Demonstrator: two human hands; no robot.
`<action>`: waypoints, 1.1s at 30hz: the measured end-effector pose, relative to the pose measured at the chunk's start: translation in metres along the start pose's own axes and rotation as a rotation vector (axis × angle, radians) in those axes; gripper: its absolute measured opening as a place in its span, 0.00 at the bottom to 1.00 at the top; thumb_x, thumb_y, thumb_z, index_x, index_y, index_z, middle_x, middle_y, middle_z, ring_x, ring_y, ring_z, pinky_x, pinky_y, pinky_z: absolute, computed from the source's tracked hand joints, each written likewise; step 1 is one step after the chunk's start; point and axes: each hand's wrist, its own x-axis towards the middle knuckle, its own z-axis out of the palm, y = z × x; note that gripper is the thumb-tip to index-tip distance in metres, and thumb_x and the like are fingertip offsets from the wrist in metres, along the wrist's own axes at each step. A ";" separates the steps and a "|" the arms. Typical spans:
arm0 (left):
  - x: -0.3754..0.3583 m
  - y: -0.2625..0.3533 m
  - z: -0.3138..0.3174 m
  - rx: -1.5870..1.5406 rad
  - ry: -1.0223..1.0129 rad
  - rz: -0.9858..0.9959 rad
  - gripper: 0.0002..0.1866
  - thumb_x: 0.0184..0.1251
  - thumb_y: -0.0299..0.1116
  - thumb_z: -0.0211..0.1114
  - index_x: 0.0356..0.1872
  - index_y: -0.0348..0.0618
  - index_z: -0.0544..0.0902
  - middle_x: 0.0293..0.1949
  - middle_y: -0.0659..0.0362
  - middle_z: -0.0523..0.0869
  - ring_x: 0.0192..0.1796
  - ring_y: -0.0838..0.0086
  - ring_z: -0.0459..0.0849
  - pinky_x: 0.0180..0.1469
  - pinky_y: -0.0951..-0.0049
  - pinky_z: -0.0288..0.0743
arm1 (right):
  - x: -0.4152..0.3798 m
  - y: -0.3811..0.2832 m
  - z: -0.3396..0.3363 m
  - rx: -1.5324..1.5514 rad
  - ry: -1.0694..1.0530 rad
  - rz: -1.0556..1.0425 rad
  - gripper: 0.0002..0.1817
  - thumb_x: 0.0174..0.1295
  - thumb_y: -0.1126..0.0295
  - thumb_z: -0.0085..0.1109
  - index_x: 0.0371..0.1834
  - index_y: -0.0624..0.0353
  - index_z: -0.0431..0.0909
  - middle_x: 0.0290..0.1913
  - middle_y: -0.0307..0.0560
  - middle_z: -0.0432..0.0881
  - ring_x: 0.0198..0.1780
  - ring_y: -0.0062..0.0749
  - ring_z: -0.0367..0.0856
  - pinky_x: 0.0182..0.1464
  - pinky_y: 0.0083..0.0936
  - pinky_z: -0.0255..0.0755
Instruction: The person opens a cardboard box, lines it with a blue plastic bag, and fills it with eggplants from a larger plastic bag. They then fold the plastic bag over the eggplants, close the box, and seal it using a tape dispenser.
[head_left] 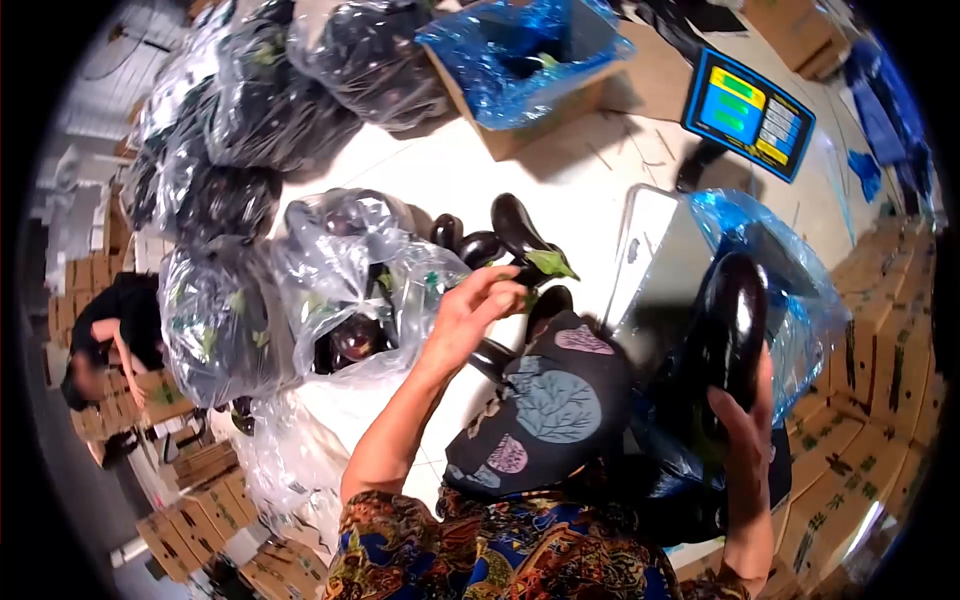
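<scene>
Lettering on the scale display (752, 112) is way too small to read. Right hand (742, 425) covers part of the big eggplant's (735, 310) lower end. Honestly can't tell whether the left hand (476, 308) touches the green-stemmed eggplant (514, 226).

Carton stacks (890, 335) along R; dk grey flr (75, 485) L side.

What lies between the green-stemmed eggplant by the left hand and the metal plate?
The head view shows only bare white table between the eggplant and the plate.
</scene>
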 end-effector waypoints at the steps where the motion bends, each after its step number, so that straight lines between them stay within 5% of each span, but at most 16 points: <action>1: 0.007 0.006 0.005 0.014 -0.076 0.027 0.27 0.69 0.40 0.62 0.65 0.39 0.71 0.53 0.52 0.83 0.55 0.70 0.81 0.60 0.67 0.73 | -0.002 -0.015 0.005 -0.017 -0.038 -0.036 0.49 0.48 0.60 0.62 0.76 0.60 0.52 0.63 0.54 0.70 0.62 0.41 0.70 0.66 0.33 0.61; 4: 0.031 0.021 0.040 -0.211 -0.317 0.097 0.38 0.66 0.46 0.65 0.73 0.41 0.60 0.62 0.49 0.77 0.60 0.67 0.77 0.62 0.64 0.71 | 0.023 -0.018 0.024 -0.026 -0.125 -0.227 0.50 0.49 0.65 0.64 0.77 0.61 0.49 0.69 0.55 0.64 0.68 0.43 0.66 0.71 0.35 0.56; 6: 0.042 0.036 0.068 -0.441 -0.441 0.117 0.43 0.65 0.45 0.66 0.75 0.41 0.54 0.64 0.49 0.74 0.62 0.66 0.75 0.62 0.64 0.70 | 0.067 -0.003 0.043 -0.329 -0.131 -0.385 0.48 0.54 0.70 0.64 0.77 0.62 0.48 0.71 0.61 0.61 0.73 0.44 0.60 0.72 0.35 0.54; 8: 0.063 0.047 0.092 -0.430 -0.180 0.135 0.42 0.63 0.42 0.68 0.73 0.39 0.56 0.59 0.50 0.78 0.59 0.67 0.76 0.60 0.65 0.70 | 0.113 0.016 0.065 -0.648 -0.197 -0.696 0.45 0.56 0.70 0.63 0.76 0.63 0.50 0.73 0.63 0.57 0.74 0.47 0.58 0.71 0.37 0.58; 11: 0.110 0.022 0.061 -0.561 0.135 0.103 0.25 0.61 0.36 0.69 0.56 0.37 0.72 0.45 0.54 0.82 0.46 0.68 0.81 0.51 0.67 0.77 | 0.138 0.022 0.107 -0.378 -0.470 -0.489 0.41 0.59 0.67 0.61 0.75 0.64 0.54 0.78 0.60 0.48 0.75 0.49 0.57 0.65 0.40 0.67; 16: 0.142 -0.053 -0.055 -0.667 0.296 -0.077 0.15 0.63 0.39 0.66 0.43 0.38 0.79 0.32 0.56 0.84 0.32 0.66 0.84 0.37 0.63 0.84 | 0.152 0.065 0.133 -0.311 -0.732 -0.114 0.31 0.62 0.67 0.60 0.67 0.69 0.65 0.58 0.63 0.79 0.60 0.45 0.79 0.58 0.29 0.73; 18: 0.153 -0.081 -0.091 -0.580 0.410 -0.042 0.19 0.60 0.40 0.67 0.44 0.34 0.77 0.35 0.55 0.82 0.31 0.70 0.80 0.34 0.66 0.79 | 0.154 0.090 0.136 -0.475 -0.701 -0.099 0.26 0.60 0.68 0.60 0.60 0.69 0.71 0.53 0.64 0.81 0.54 0.49 0.83 0.55 0.32 0.76; 20: 0.147 -0.076 -0.097 -0.432 0.637 -0.047 0.22 0.58 0.41 0.67 0.45 0.32 0.78 0.37 0.52 0.83 0.33 0.69 0.82 0.37 0.65 0.79 | 0.163 0.110 0.138 -0.751 -0.786 -0.177 0.28 0.61 0.69 0.63 0.64 0.67 0.70 0.55 0.65 0.81 0.51 0.39 0.84 0.53 0.27 0.75; 21: 0.150 -0.081 -0.105 -0.255 0.714 -0.109 0.29 0.55 0.44 0.68 0.51 0.29 0.76 0.40 0.49 0.83 0.37 0.64 0.83 0.40 0.66 0.80 | 0.161 0.103 0.141 -0.773 -0.831 -0.081 0.27 0.60 0.69 0.63 0.62 0.66 0.70 0.52 0.64 0.80 0.51 0.47 0.83 0.53 0.32 0.75; 24: 0.158 -0.087 -0.099 0.020 0.895 -0.191 0.39 0.50 0.48 0.71 0.60 0.31 0.72 0.50 0.43 0.81 0.49 0.58 0.82 0.50 0.62 0.78 | 0.168 0.129 0.144 -0.963 -0.767 -0.482 0.25 0.59 0.70 0.63 0.59 0.66 0.71 0.51 0.64 0.78 0.53 0.55 0.79 0.55 0.39 0.73; 26: 0.176 -0.117 -0.112 0.335 0.931 -0.227 0.46 0.48 0.50 0.72 0.66 0.30 0.68 0.54 0.42 0.80 0.55 0.56 0.80 0.60 0.61 0.72 | 0.168 0.132 0.152 -0.945 -0.684 -0.451 0.24 0.59 0.68 0.61 0.58 0.63 0.69 0.54 0.61 0.73 0.55 0.60 0.74 0.57 0.45 0.70; 31: 0.192 -0.123 -0.114 0.421 0.807 -0.124 0.44 0.51 0.52 0.71 0.62 0.23 0.71 0.55 0.36 0.80 0.57 0.54 0.80 0.59 0.62 0.72 | 0.187 0.146 0.162 -0.876 -0.609 -0.395 0.23 0.58 0.64 0.60 0.56 0.59 0.70 0.54 0.58 0.72 0.56 0.59 0.73 0.56 0.49 0.69; 33: 0.189 -0.135 -0.117 0.502 0.747 0.020 0.34 0.57 0.47 0.68 0.55 0.27 0.75 0.47 0.38 0.82 0.51 0.49 0.81 0.56 0.59 0.74 | 0.193 0.150 0.171 -0.922 -0.599 -0.347 0.24 0.58 0.63 0.60 0.57 0.58 0.70 0.54 0.58 0.72 0.57 0.58 0.73 0.57 0.49 0.69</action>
